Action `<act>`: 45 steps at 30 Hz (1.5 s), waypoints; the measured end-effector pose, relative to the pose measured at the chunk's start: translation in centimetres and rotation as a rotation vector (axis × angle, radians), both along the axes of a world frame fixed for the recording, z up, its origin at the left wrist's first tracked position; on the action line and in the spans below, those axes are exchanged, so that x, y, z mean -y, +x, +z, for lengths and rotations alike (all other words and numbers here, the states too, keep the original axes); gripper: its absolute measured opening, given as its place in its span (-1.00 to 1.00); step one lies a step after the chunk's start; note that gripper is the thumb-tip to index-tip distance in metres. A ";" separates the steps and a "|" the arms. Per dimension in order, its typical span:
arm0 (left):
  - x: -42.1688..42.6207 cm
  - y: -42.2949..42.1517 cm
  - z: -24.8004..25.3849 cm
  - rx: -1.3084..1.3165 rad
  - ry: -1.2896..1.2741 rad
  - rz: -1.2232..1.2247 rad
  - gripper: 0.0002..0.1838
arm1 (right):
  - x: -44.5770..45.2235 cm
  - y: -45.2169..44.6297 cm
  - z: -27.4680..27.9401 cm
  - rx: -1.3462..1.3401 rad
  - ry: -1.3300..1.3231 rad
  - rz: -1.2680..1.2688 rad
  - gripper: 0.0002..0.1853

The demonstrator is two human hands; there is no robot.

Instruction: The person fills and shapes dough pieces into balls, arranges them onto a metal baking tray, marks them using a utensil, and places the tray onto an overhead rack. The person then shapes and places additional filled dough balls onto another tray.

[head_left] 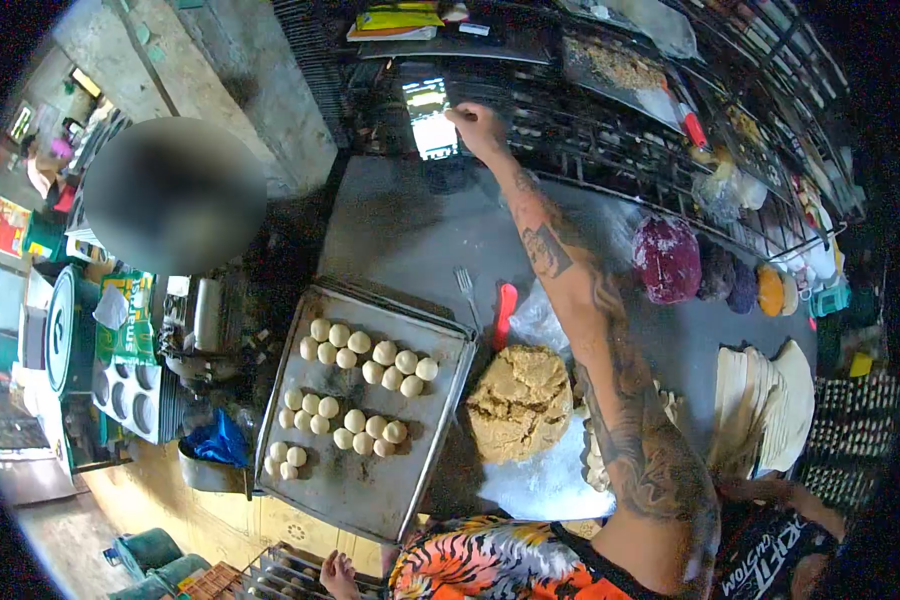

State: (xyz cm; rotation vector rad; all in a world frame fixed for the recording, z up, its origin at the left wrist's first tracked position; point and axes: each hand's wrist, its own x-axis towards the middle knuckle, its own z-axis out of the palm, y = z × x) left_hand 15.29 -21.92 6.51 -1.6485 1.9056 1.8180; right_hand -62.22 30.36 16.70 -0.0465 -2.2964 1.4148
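Observation:
My right hand (478, 130) is at the end of the outstretched tattooed arm, its fingers curled and a fingertip at the right edge of a bright phone-like screen (432, 122). Low in the view, my left hand (339, 576) hangs by the tray's lower edge, fingers slightly apart and empty. The metal tray (370, 492) bears several pale dough balls (354, 420) in clusters. Right of it lies a large lump of tan dough (520, 404). A fork (465, 285) and a red-handled tool (505, 312) rest above the lump.
Purple dough (667, 260) and an orange lump (769, 290) sit at the right, above stacked pale sheets (762, 405). Dark racks (610, 150) line the back. Muffin tins (135, 400) stand left. Another person's black shirt (780, 550) shows lower right.

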 end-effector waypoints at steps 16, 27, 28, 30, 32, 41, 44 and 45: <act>-1.1 4.5 -0.7 0.122 0.035 0.050 -0.74 | -0.9 -0.3 -2.8 -0.081 -0.099 0.011 -0.62; -2.0 7.1 -2.9 0.155 0.112 0.039 -0.81 | -1.0 -0.2 -2.3 0.034 -0.006 -0.006 -0.57; -1.9 7.3 -2.9 0.162 0.110 0.043 -0.81 | -0.8 -0.1 -2.2 0.042 -0.008 -0.002 -0.57; -1.4 7.6 -3.0 0.169 0.139 0.021 -0.76 | -0.8 0.4 -1.7 0.099 -0.028 0.017 -0.56; -1.3 8.0 -3.0 0.172 0.173 -0.003 -0.70 | -1.0 0.2 -1.5 0.153 -0.045 0.034 -0.55; -2.6 6.0 0.2 0.290 0.141 -0.109 -0.72 | -1.0 -0.2 -2.7 0.122 -0.045 0.081 -0.38; -1.7 8.1 0.3 0.283 0.137 -0.128 -0.72 | -1.5 -0.9 -3.3 0.096 -0.032 0.092 -0.35; -1.4 8.6 0.2 0.278 0.136 -0.132 -0.73 | -1.4 -0.8 -3.0 0.099 -0.017 0.094 -0.34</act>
